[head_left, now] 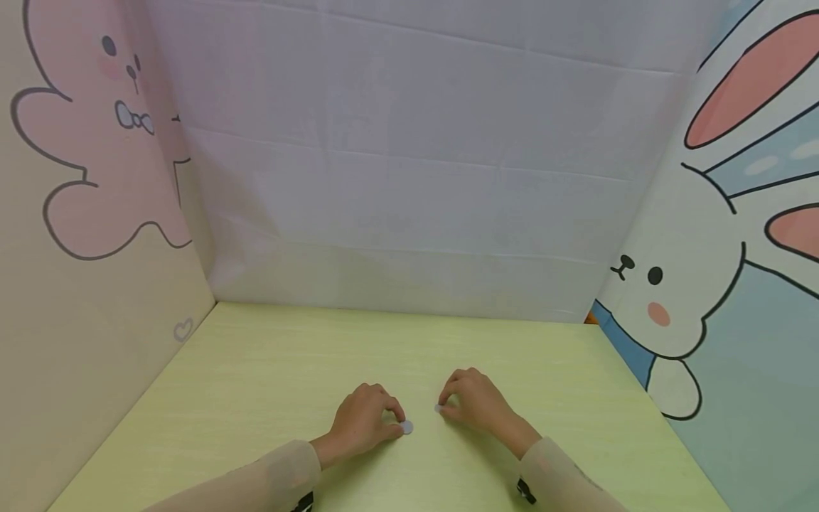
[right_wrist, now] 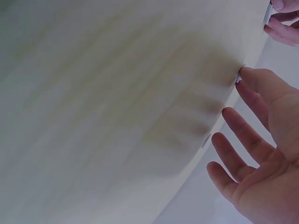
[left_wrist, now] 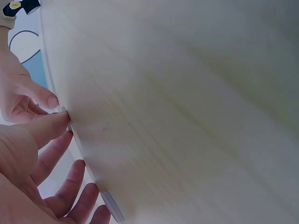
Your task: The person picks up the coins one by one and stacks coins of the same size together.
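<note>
My left hand [head_left: 363,421] is low over the table, left of centre, and pinches a small round grey-white disc [head_left: 407,427] between thumb and forefinger. To its right, my right hand [head_left: 476,404] holds a smaller-looking pale piece [head_left: 438,408] at its fingertips, partly covered by them. The two hands are a short way apart. By the left hand's outer fingers, the left wrist view has a short grey layered piece [left_wrist: 112,206] on the table. Beyond the right hand's spread fingers, a thin flat piece [right_wrist: 206,141] lies there in the right wrist view.
A pale yellow table [head_left: 307,348] spreads under both hands. Behind it hangs a creased white cloth [head_left: 409,178]. The left wall panel [head_left: 77,341] has a pink cartoon animal, and the right panel [head_left: 755,370] a white rabbit.
</note>
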Action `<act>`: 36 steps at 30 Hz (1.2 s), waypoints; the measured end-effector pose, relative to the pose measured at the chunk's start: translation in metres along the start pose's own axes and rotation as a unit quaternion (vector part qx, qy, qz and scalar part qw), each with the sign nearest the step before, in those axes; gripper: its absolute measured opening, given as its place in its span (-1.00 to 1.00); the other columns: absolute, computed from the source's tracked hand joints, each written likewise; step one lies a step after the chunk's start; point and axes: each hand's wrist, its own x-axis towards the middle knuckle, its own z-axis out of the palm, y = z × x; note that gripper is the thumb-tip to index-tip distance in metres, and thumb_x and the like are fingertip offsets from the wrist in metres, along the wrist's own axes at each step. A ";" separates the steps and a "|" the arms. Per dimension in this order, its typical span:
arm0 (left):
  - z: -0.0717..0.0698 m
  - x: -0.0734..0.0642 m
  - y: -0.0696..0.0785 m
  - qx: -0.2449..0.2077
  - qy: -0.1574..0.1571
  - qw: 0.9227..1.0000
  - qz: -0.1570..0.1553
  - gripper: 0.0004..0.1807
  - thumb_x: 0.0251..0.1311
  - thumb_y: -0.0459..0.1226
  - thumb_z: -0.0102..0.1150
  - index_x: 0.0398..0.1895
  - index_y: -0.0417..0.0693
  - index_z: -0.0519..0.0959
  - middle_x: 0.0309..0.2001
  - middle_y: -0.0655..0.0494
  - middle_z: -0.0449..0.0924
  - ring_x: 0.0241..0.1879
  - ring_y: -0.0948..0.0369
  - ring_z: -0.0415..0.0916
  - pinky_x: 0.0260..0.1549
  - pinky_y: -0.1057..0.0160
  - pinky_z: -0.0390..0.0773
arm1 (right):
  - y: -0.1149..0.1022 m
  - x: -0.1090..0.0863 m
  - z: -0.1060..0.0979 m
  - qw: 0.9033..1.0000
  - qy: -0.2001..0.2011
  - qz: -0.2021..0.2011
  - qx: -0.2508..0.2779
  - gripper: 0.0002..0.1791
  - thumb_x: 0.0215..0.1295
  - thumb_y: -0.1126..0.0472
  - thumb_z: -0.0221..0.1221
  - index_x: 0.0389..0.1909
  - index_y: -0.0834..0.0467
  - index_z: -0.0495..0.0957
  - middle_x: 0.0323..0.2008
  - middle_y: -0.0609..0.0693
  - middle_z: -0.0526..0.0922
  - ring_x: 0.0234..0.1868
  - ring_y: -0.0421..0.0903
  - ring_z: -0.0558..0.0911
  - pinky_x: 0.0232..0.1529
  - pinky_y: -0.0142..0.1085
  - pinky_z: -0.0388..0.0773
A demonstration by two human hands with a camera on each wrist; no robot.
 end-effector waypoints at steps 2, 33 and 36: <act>0.000 0.000 0.000 0.003 0.000 1.000 0.000 -0.86 0.05 -0.06 0.66 -0.40 0.27 0.82 -0.21 0.25 0.71 -0.22 0.19 0.51 -0.34 0.24 0.49 | 0.000 -0.001 -0.001 1.000 -0.002 0.001 0.002 -0.96 0.21 0.17 0.54 -0.37 -0.01 0.85 -0.23 -0.11 0.76 -0.17 -0.06 0.68 0.01 -0.05 0.66; 0.000 -0.001 0.000 -0.005 0.003 1.000 -0.003 -0.86 0.04 -0.09 0.67 -0.41 0.26 0.82 -0.24 0.26 0.69 -0.23 0.19 0.49 -0.33 0.24 0.47 | -0.003 -0.009 -0.004 0.999 -0.021 0.008 0.030 -0.95 0.21 0.22 0.54 -0.35 0.03 0.84 -0.24 -0.12 0.75 0.15 0.15 0.70 0.21 0.05 0.63; 0.000 -0.001 0.000 -0.009 0.002 1.000 -0.004 -0.86 0.04 -0.08 0.67 -0.41 0.26 0.82 -0.24 0.27 0.69 -0.22 0.19 0.49 -0.33 0.24 0.47 | -0.004 -0.009 -0.004 0.999 -0.019 0.006 0.031 -0.95 0.21 0.22 0.54 -0.36 0.04 0.84 -0.25 -0.13 0.75 0.13 0.14 0.70 0.22 0.04 0.63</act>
